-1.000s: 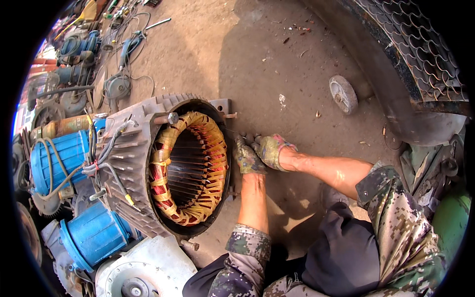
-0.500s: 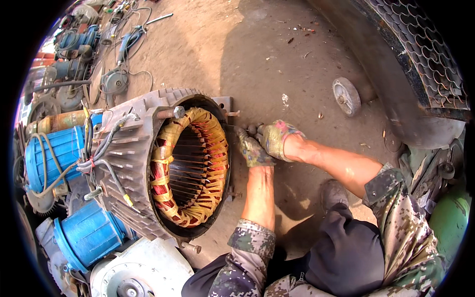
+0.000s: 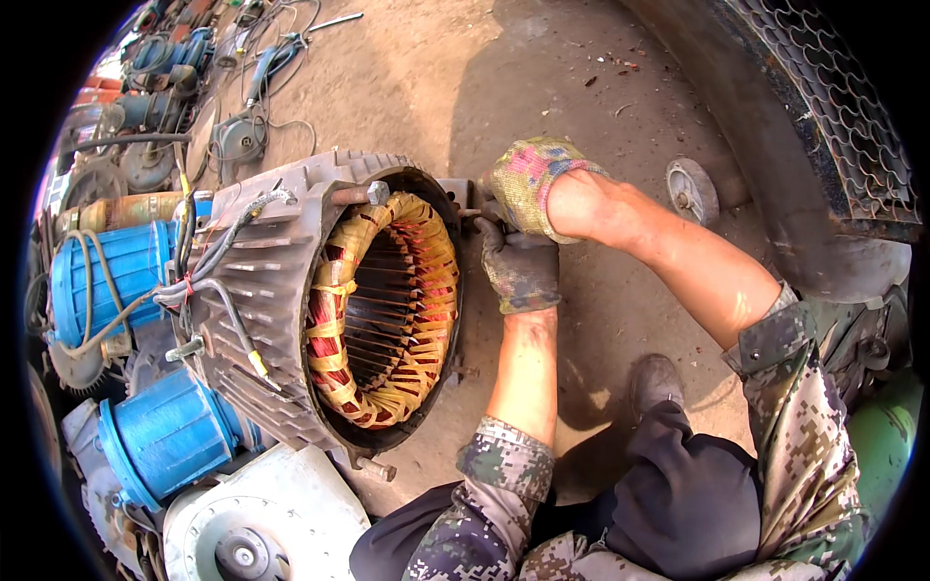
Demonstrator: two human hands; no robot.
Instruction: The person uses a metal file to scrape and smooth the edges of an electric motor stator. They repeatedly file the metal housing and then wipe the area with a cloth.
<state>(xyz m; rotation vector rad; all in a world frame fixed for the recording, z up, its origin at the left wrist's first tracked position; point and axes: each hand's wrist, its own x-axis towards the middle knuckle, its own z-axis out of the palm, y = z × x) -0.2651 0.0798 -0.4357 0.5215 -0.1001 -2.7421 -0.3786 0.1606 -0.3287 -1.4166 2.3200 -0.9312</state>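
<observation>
A finned motor housing (image 3: pixel 252 320) lies on its side, a ring of wrapped windings (image 3: pixel 334 373) inside its open end and taped leads (image 3: pixel 203 281) on top. My left hand (image 3: pixel 516 266), in a dirty glove, has its fingers curled just right of the housing, below a short bolt (image 3: pixel 468 212) at the flange. My right hand (image 3: pixel 528 189), in a colourful dirty glove, is closed just above and beside the left, at the flange's right side. Whatever either hand holds is hidden by fingers and glove.
Blue motors (image 3: pixel 165 426) and a pale round-faced casing (image 3: pixel 271 513) crowd the left and lower left. Tools and cables (image 3: pixel 271 68) lie at upper left. A small wheel (image 3: pixel 693 191) lies near a dark metal frame with mesh (image 3: pixel 823 87) at right. My boot (image 3: pixel 657 385) is below.
Both hands have moved upward, the right one further, so it now sits above the left at the flange. The housing appears slightly higher and further right in view.
</observation>
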